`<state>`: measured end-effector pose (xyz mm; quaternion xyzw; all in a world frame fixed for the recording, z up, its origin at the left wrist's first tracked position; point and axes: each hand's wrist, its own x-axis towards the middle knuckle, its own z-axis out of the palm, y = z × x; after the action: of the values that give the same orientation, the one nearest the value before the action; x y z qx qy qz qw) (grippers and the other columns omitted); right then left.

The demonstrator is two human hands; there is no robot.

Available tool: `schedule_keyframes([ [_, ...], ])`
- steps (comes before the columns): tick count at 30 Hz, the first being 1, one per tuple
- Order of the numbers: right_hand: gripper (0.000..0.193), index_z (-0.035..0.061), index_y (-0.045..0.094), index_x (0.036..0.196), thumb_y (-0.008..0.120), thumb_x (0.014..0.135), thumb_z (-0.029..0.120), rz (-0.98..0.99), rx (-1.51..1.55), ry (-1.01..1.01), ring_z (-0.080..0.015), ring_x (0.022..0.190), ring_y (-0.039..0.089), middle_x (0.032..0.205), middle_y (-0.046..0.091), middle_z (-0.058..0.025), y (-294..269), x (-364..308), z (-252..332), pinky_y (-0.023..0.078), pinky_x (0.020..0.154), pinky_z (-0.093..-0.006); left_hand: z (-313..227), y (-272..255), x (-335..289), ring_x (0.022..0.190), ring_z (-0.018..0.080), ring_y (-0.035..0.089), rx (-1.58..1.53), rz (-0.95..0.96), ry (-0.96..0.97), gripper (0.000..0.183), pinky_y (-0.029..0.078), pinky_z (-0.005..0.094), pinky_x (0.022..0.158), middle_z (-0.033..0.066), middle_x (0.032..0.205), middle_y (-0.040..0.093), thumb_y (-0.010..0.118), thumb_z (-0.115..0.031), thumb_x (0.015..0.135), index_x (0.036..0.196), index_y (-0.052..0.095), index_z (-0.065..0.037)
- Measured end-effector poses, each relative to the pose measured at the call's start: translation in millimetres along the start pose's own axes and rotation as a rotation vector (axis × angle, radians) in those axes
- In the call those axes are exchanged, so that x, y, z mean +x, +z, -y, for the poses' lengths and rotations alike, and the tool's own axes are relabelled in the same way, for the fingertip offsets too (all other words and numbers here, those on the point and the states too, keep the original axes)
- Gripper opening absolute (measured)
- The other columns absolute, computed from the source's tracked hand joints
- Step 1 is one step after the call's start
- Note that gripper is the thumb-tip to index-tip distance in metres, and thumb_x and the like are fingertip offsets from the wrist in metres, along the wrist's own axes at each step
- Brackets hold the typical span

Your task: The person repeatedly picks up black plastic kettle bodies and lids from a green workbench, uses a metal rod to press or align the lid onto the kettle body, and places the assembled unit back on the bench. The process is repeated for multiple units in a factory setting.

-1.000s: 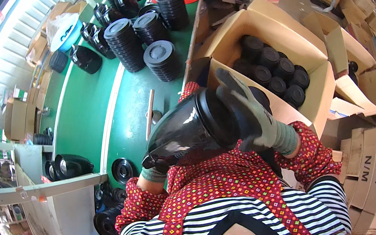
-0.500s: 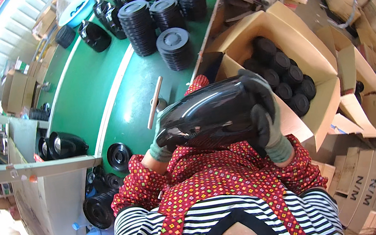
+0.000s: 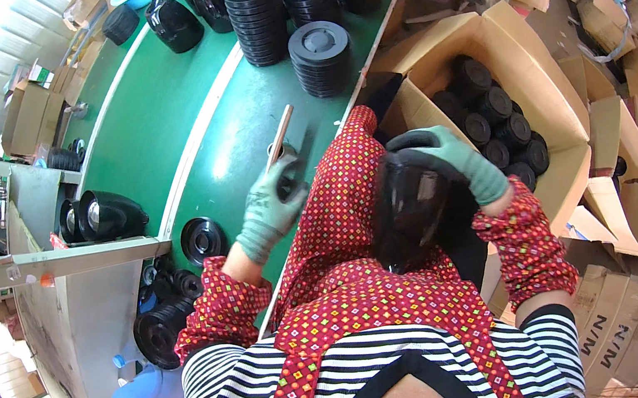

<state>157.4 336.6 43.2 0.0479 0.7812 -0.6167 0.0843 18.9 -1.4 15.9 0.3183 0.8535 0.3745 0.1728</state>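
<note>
Left hand [image 3: 273, 202]: gloved, over the right-hand edge of the green table [image 3: 203, 163]; fingers curled inward, dark palm coating partly showing.
Left arm: bent at the elbow, angled forward from the near side of the green table; bare between patterned sleeve [image 3: 216, 313] and glove cuff.
Left grip: cannot tell whether closed on anything; very near the wooden-handled tool [image 3: 282, 133], contact unclear.
Tool's place: on the green table, just beyond the left fingertips, slanting away.
Right hand [image 3: 447, 156]: gloved, off the right side of the green table; bent over from the wrist, back upward, fingers wrapped across the upper end of the black shell [image 3: 409, 209].
Right arm: elbow out to the side, forearm angled inward toward the green table.
Right grip: closed on the black shell.
Shell's place: just right of the green table's edge, in front of the red apron [image 3: 331, 222]; glossy, tilted, narrower end down toward the body.
Lids: several black stacks [image 3: 322, 63] at the far right part of the green table.
Disc: one black ring-shaped piece [image 3: 203, 239] at the near end of the green table.
Carton [image 3: 542, 77]: open, right of the green table, holding black cylindrical pieces [image 3: 493, 106].
</note>
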Motion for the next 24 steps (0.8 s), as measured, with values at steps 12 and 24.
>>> schedule_keyframes([
  [12,0.042,0.0031,0.065,0.136,0.06,0.095,0.008,-0.14,0.324,0.091,-0.0214,0.12,0.063,0.13,0.067,-0.0111,6,1,-5,0.048,0.109,-0.0347,30,2,32,0.056,0.0034,0.048,-0.685,-0.045,-0.386,0.065,0.037,0.0201,0.048,0.0002,0.086,0.065,0.069,-0.011,0.101,0.162,0.045,-0.015],
  [24,0.037,0.0093,0.075,0.114,0.078,0.083,0.03,-0.3,-0.692,-0.742,-0.0329,0.096,0.063,0.101,0.07,-0.0103,-46,54,53,0.047,0.094,-0.0478,-175,-51,90,0.121,0.0316,0.068,-0.548,0.505,-0.031,0.067,0.049,0.0393,0.108,0.0244,0.136,0.066,0.075,-0.014,0.092,0.152,0.051,0.006],
])
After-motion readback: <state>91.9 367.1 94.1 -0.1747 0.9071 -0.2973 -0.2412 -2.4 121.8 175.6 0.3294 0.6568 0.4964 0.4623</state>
